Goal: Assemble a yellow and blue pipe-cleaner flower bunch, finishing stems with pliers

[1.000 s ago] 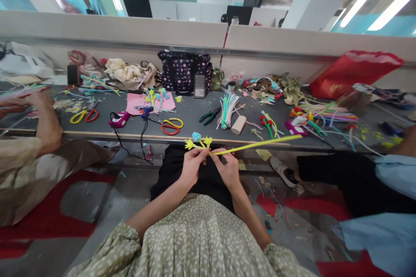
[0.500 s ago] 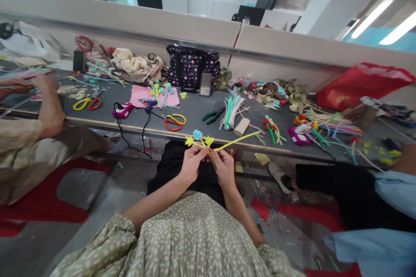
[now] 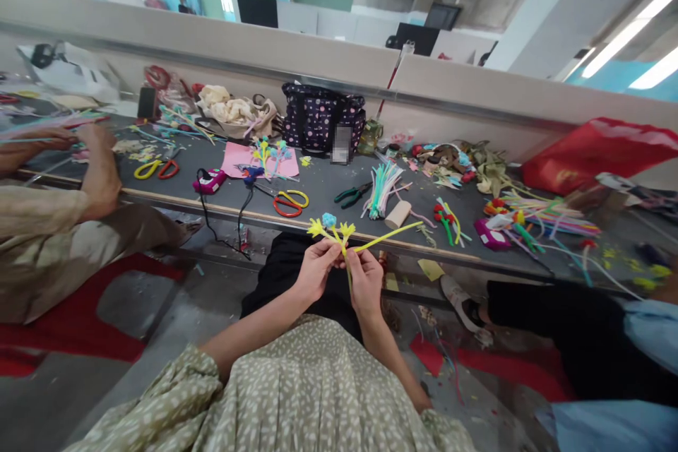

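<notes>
1. Your left hand [image 3: 316, 270] is pinched shut on the pipe-cleaner flowers [image 3: 331, 227], gripping the bunched stems just under the heads; the yellow and blue blooms stand right above your fingertips.
2. Your right hand [image 3: 365, 281] sits just beside the left, almost touching it, and is closed on the yellow pipe cleaner [image 3: 382, 238] where it meets the bunch. Its free length runs up and away to the right of that hand, and a short tail hangs down between your two hands.
3. Expect this to handle as very light, soft, fuzzy wire: it likely bends at a touch and keeps the bend, so the blooms crush easily. Hold on the stems close below the heads, never on the heads.
4. The whole piece is in the air over your lap, on your side of the counter [image 3: 318, 191] edge.
5. Beyond your hands on the counter lie red-and-yellow scissors [image 3: 289, 202], green pliers [image 3: 352, 193] and a bundle of pipe cleaners [image 3: 382, 187].
6. Far to your left, another person's hand [image 3: 100, 173] rests on the counter.
</notes>
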Action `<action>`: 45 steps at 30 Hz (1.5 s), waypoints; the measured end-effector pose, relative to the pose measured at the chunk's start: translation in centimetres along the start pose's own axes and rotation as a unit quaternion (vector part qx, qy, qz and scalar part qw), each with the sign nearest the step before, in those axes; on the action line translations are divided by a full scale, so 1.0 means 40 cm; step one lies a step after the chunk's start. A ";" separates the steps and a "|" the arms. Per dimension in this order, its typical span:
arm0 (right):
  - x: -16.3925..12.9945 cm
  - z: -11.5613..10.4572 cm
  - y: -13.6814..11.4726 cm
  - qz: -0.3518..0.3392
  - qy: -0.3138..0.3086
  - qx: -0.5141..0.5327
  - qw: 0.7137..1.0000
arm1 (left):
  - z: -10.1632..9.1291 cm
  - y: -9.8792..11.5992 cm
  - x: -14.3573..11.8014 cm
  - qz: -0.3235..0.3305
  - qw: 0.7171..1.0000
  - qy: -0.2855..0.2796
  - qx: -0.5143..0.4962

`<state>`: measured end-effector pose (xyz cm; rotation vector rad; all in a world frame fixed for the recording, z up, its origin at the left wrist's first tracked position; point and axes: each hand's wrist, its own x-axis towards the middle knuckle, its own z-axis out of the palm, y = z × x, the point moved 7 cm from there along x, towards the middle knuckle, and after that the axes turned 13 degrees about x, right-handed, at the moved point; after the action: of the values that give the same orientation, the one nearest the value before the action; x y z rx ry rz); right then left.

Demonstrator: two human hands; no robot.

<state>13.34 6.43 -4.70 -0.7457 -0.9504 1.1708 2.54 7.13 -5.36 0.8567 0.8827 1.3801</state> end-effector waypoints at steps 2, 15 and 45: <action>-0.004 0.001 -0.017 -0.026 0.000 -0.040 0.999 | -0.003 0.005 -0.004 0.007 1.000 -0.001 0.011; -0.006 -0.005 0.018 0.029 -0.020 -0.003 0.999 | -0.020 0.042 -0.011 0.059 0.995 -0.002 0.081; -0.040 0.012 -0.063 -0.288 -0.102 -0.328 0.894 | -0.029 0.006 0.001 0.032 0.995 0.023 0.094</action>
<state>13.79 4.25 -2.64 -0.7890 -1.6488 0.3894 1.38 7.16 -5.66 1.0070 1.0411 1.3927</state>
